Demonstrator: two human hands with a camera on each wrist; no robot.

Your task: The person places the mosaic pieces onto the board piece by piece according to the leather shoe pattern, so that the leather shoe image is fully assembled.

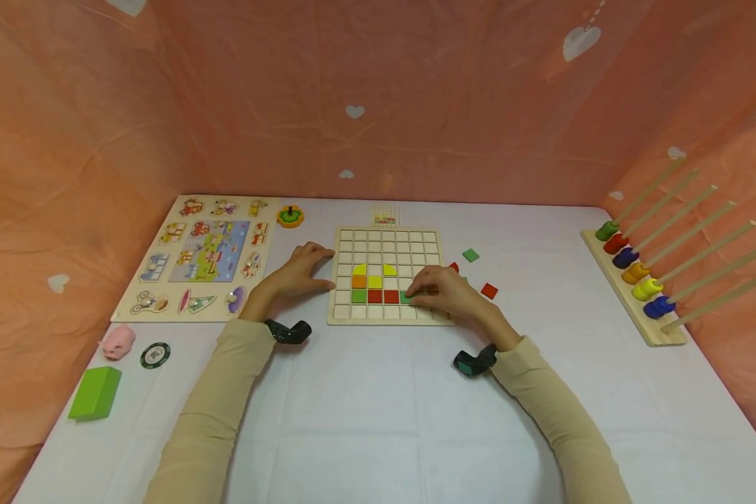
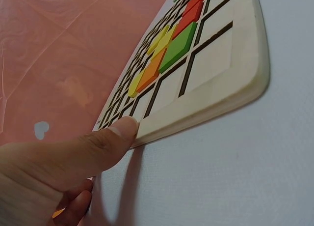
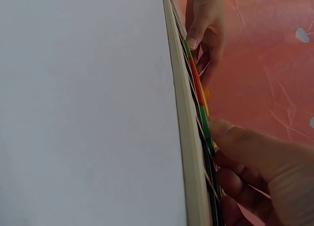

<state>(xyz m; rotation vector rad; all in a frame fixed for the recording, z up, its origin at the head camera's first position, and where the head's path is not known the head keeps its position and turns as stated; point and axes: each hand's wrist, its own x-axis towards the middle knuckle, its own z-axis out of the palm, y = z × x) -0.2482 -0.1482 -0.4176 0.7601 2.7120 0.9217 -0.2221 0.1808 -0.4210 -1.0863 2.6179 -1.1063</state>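
- A bright green rectangular block lies at the far left of the white surface, with a small pink pig figure and a round dark token just beyond it.
- A flat wooden picture puzzle board with knobbed pieces lies left of the middle; a small yellow and green ring toy stands near its far right corner.
- The left hand rests against the left edge of the square pale wooden grid board; the wrist view shows the thumb pressed flat to the rim, its grip loose and clamped on nothing.
- On the grid board sit yellow, orange, green and red tiles, grouped in its lower middle cells.
- The right hand lies on the board's near right part, fingertips pinching a small green square tile that sits in the row beside the red tiles, next to the red one; its grip is closed on that tile.
- Loose on the surface right of the board are a green square tile and a red square tile, near each other but apart.
- At the far right stands a wooden base with slanted pegs and coloured rings.
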